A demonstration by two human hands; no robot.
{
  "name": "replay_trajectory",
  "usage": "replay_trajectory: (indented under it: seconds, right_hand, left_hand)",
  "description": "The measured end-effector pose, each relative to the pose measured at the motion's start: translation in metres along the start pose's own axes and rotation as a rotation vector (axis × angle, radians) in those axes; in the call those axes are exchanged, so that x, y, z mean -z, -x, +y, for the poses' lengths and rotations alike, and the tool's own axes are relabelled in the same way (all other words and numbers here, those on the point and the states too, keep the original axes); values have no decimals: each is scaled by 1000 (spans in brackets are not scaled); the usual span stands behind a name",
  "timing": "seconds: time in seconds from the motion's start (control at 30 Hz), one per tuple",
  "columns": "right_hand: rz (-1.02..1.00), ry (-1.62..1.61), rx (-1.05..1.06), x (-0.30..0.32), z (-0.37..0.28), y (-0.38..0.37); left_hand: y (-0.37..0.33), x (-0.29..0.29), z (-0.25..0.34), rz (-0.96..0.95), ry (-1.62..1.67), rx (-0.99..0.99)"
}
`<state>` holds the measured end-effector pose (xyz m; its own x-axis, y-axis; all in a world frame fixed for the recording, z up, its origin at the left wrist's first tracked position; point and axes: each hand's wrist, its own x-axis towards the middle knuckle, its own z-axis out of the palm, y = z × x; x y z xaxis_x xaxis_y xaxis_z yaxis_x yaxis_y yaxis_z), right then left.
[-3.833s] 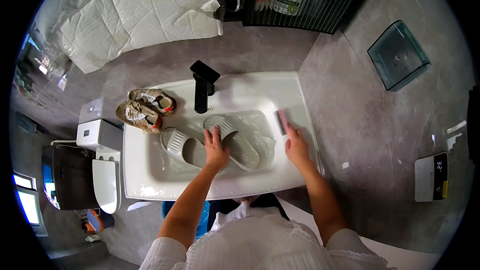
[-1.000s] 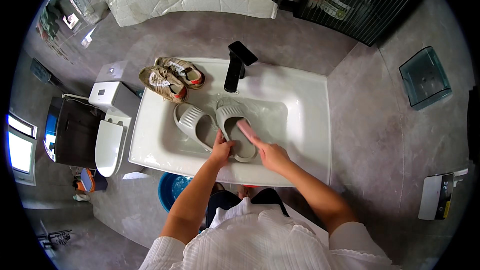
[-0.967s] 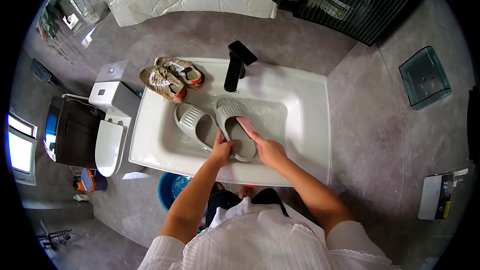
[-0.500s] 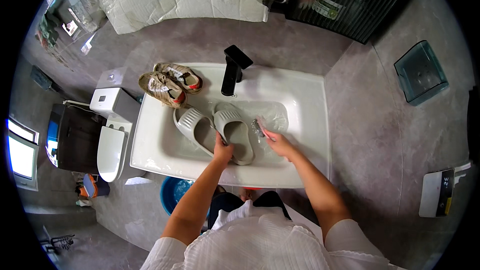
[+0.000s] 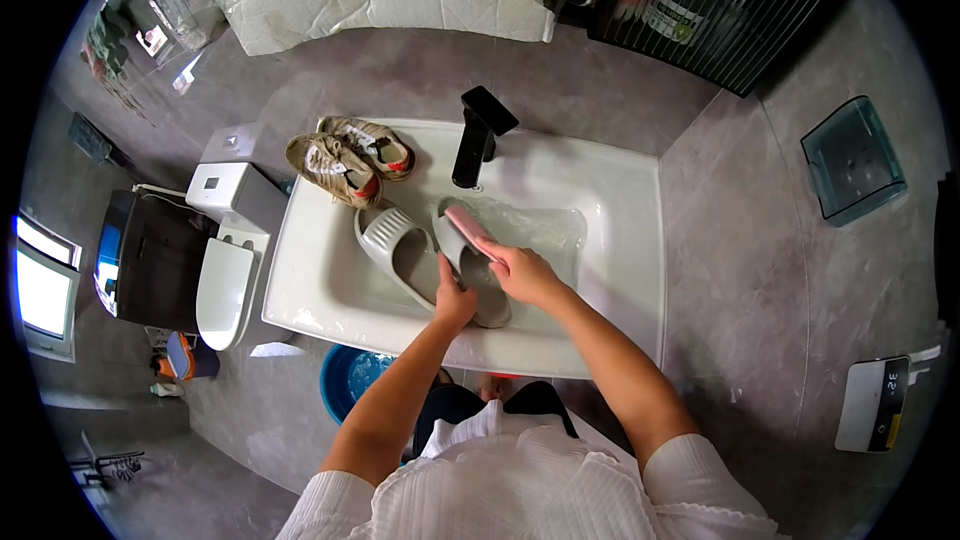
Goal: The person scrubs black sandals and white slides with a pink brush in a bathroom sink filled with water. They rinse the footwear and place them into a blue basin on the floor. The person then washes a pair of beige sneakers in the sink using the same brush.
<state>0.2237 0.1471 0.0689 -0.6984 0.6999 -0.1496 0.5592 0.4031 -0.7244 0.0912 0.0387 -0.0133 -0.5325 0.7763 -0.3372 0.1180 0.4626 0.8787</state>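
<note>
Two grey slide slippers rest in a white sink point(image 5: 648, 270) that holds some water. My left hand point(image 5: 455, 302) grips the side edge of the right-hand slipper point(image 5: 490, 310). In my right hand point(image 5: 524, 274) is a pink-backed brush point(image 5: 468, 227), laid over the strap of that same slipper. Its bristle side faces down and is hidden. The other slipper point(image 5: 386, 236) lies just left of my left hand, untouched, tilted against the basin's side.
A pair of tan sneakers point(image 5: 340, 168) sits on the sink's far left corner. The black faucet point(image 5: 474, 140) rises at the back edge. Below the sink's front stands a blue basin point(image 5: 345, 385) with water. A white toilet point(image 5: 228, 290) is at the left.
My right hand has moved left with the brush, from over the water onto the slipper's strap. My left hand still holds the slipper. The whole view has shifted slightly.
</note>
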Motion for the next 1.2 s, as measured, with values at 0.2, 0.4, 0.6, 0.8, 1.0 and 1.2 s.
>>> replay_trajectory:
  seconds: [0.2,0.4,0.6,0.8,1.0,1.2]
  right_hand:
    - [176,-292,26,-1,63,2]
    - [-33,-430,-254,19,24,36]
    - [188,-126,137,12,1,43]
    - [111,-263,-88,30,3,47]
    - [-142,-668,-443,19,18,57]
    - [15,-431,-312,-29,104,70]
  left_hand:
    - [-3,-6,22,-88,217,43]
    - [3,-27,-6,-133,-66,-221]
    - [3,-15,2,19,41,-182]
    - [16,34,44,-104,-243,-192]
    - [20,32,44,-147,-392,-442]
    - [23,-9,32,-103,-239,-245]
